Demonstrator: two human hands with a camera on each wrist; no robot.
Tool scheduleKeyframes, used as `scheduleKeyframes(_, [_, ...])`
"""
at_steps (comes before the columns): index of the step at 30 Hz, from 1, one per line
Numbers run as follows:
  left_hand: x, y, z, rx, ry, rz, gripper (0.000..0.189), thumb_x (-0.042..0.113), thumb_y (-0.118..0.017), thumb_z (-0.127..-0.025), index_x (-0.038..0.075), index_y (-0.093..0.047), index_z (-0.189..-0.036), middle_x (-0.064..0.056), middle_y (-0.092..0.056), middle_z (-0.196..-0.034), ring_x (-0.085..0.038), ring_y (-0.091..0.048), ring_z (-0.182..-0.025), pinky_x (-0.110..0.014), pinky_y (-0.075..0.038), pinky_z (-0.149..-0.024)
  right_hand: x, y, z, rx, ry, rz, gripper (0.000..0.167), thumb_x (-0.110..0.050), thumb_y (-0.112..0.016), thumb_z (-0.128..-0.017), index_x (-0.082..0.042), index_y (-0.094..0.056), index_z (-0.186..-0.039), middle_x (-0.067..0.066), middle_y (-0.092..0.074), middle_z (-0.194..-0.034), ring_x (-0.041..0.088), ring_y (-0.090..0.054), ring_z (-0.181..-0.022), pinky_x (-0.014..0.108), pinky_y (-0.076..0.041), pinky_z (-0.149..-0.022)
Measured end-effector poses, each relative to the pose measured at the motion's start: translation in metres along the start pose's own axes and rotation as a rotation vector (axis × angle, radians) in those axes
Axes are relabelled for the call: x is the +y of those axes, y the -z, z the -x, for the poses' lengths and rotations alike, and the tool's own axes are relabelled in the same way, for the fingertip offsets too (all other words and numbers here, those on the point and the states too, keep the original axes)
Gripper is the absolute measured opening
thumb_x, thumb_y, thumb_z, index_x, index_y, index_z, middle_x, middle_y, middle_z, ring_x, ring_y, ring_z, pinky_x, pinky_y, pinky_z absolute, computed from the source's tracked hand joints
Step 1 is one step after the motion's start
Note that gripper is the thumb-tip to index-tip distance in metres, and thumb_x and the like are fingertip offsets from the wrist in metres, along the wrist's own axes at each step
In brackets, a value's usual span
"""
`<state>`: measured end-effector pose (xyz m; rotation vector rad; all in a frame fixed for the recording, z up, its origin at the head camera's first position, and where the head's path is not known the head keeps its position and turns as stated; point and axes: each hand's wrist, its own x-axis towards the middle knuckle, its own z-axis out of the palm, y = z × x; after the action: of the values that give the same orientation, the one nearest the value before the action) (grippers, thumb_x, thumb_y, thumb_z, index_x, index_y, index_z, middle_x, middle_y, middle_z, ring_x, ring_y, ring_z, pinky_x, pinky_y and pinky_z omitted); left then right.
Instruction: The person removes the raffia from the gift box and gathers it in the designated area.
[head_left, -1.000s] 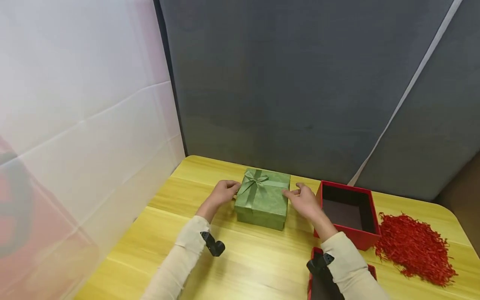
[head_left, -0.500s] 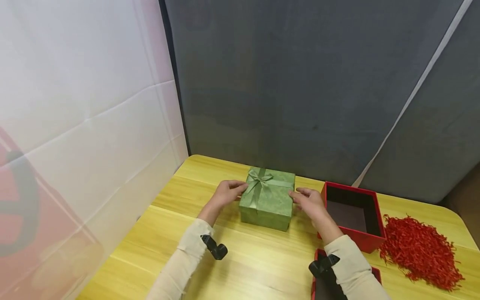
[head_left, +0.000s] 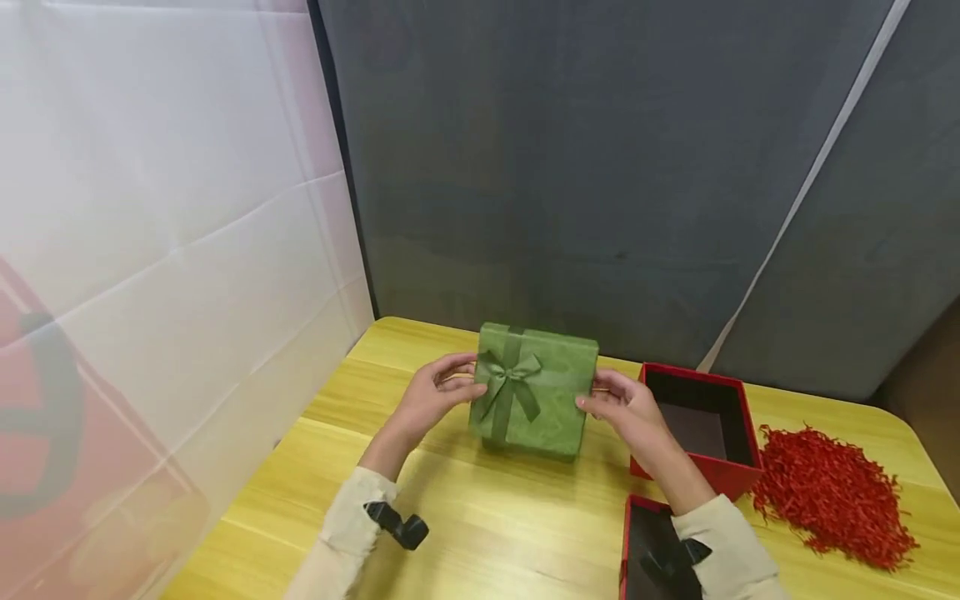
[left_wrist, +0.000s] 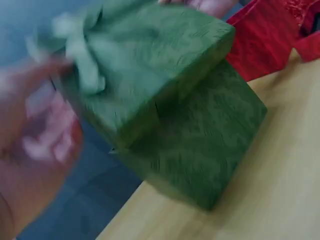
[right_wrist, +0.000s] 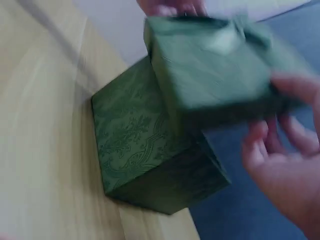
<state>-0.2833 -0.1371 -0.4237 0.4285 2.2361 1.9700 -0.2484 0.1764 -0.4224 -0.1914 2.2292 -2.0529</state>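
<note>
A green patterned gift box lid (head_left: 555, 375) with a ribbon bow (head_left: 510, 377) is tilted with its top turned toward me. My left hand (head_left: 427, 400) grips its left edge, thumb on the top face near the bow. At the opposite edge my right hand (head_left: 636, 417) pinches it, thumb on top and the other fingers behind. Below the lid, the green box base (left_wrist: 205, 140) stands on the table, mostly hidden in the head view. Both wrist views show the lid raised and slanted over the top of the base (right_wrist: 132, 137).
To the right stands an open red box (head_left: 723, 471) with a dark inside. A second red-rimmed piece (head_left: 628, 542) with a dark inside lies nearer, partly under my right forearm. Red shredded paper (head_left: 836, 496) is heaped at the far right of the yellow wooden table (head_left: 480, 533).
Earlier the lid sat level on the base with my fingers at its sides. Now both hands have lifted it and tipped its top face toward me.
</note>
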Motion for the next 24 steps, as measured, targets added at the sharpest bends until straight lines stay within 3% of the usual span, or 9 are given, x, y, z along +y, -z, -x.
scheduleKeyframes(2, [0.001,0.002,0.024,-0.085,-0.127,-0.026,0.048,-0.003,-0.078,-0.084,-0.001,-0.064,-0.129,-0.008,-0.065,-0.115,-0.015,-0.064,-0.1,-0.027,-0.053,-0.081,0.001,0.001,0.021,-0.156,0.108,0.025,0.046,0.001,-0.077,-0.088,0.008,-0.06,-0.13,0.009,-0.065,-0.114,0.012,-0.064,-0.096,0.026,-0.054,-0.083])
scheduleKeyframes(4, [-0.003,0.002,0.049,-0.18,-0.256,-0.152,0.041,-0.009,-0.079,-0.076,0.003,-0.067,-0.114,-0.005,-0.067,-0.11,-0.014,-0.061,-0.095,-0.027,-0.052,-0.077,0.007,-0.001,0.043,-0.294,0.216,0.127,0.034,0.008,-0.076,-0.082,0.002,-0.065,-0.114,0.004,-0.065,-0.104,0.012,-0.062,-0.092,0.027,-0.053,-0.081])
scheduleKeyframes(7, [-0.017,-0.002,0.08,-0.279,-0.484,-0.494,0.045,-0.02,-0.066,-0.065,0.013,-0.065,-0.095,0.002,-0.066,-0.097,-0.008,-0.059,-0.088,-0.024,-0.051,-0.075,0.017,-0.01,0.067,-0.428,0.344,0.37,0.035,0.014,-0.071,-0.077,-0.015,-0.063,-0.094,-0.006,-0.059,-0.095,0.011,-0.055,-0.085,0.027,-0.049,-0.073])
scheduleKeyframes(9, [-0.028,-0.007,0.091,-0.288,-0.617,-0.718,0.047,-0.022,-0.06,-0.061,0.017,-0.062,-0.087,0.007,-0.064,-0.091,-0.005,-0.058,-0.085,-0.019,-0.051,-0.075,0.026,-0.017,0.075,-0.462,0.434,0.561,0.044,0.018,-0.064,-0.07,-0.022,-0.059,-0.088,-0.011,-0.052,-0.089,0.008,-0.047,-0.079,0.027,-0.044,-0.067])
scheduleKeyframes(11, [-0.042,-0.011,0.097,-0.273,-0.728,-0.876,0.048,-0.022,-0.052,-0.057,0.017,-0.062,-0.084,0.008,-0.062,-0.089,-0.005,-0.059,-0.085,-0.015,-0.051,-0.078,0.039,-0.025,0.078,-0.485,0.519,0.701,0.047,0.019,-0.062,-0.072,-0.025,-0.057,-0.085,-0.014,-0.048,-0.087,0.005,-0.043,-0.077,0.023,-0.041,-0.067])
scheduleKeyframes(15, [-0.06,-0.015,0.102,-0.309,-0.754,-0.961,0.043,-0.022,-0.055,-0.067,0.018,-0.063,-0.082,0.007,-0.064,-0.095,-0.014,-0.067,-0.105,-0.017,-0.05,-0.094,0.063,-0.036,0.08,-0.516,0.602,0.795,0.044,0.019,-0.058,-0.078,-0.025,-0.057,-0.077,-0.016,-0.045,-0.084,-0.001,-0.04,-0.075,0.019,-0.042,-0.07])
scheduleKeyframes(19, [-0.065,-0.014,0.106,-0.363,-0.724,-0.951,0.04,-0.021,-0.059,-0.077,0.016,-0.071,-0.088,0.006,-0.069,-0.101,-0.023,-0.066,-0.12,-0.027,-0.049,-0.104,0.073,-0.039,0.082,-0.561,0.517,0.766,0.041,0.018,-0.059,-0.08,-0.023,-0.063,-0.083,-0.015,-0.05,-0.091,-0.001,-0.046,-0.081,0.018,-0.043,-0.073])
scheduleKeyframes(22, [-0.055,-0.013,0.107,-0.318,-0.732,-0.936,0.041,-0.019,-0.063,-0.077,0.014,-0.075,-0.097,0.004,-0.073,-0.108,-0.024,-0.066,-0.122,-0.033,-0.052,-0.103,0.065,-0.037,0.086,-0.55,0.433,0.712,0.045,0.018,-0.057,-0.081,-0.022,-0.071,-0.094,-0.01,-0.058,-0.107,0.004,-0.052,-0.096,0.021,-0.046,-0.078])
scheduleKeyframes(24, [-0.04,-0.015,0.102,-0.239,-0.732,-0.918,0.04,-0.016,-0.067,-0.077,0.013,-0.076,-0.102,0.003,-0.073,-0.114,-0.024,-0.066,-0.121,-0.038,-0.054,-0.1,0.054,-0.034,0.086,-0.468,0.404,0.668,0.047,0.017,-0.057,-0.083,-0.023,-0.073,-0.102,-0.006,-0.06,-0.118,0.009,-0.056,-0.105,0.024,-0.049,-0.081])
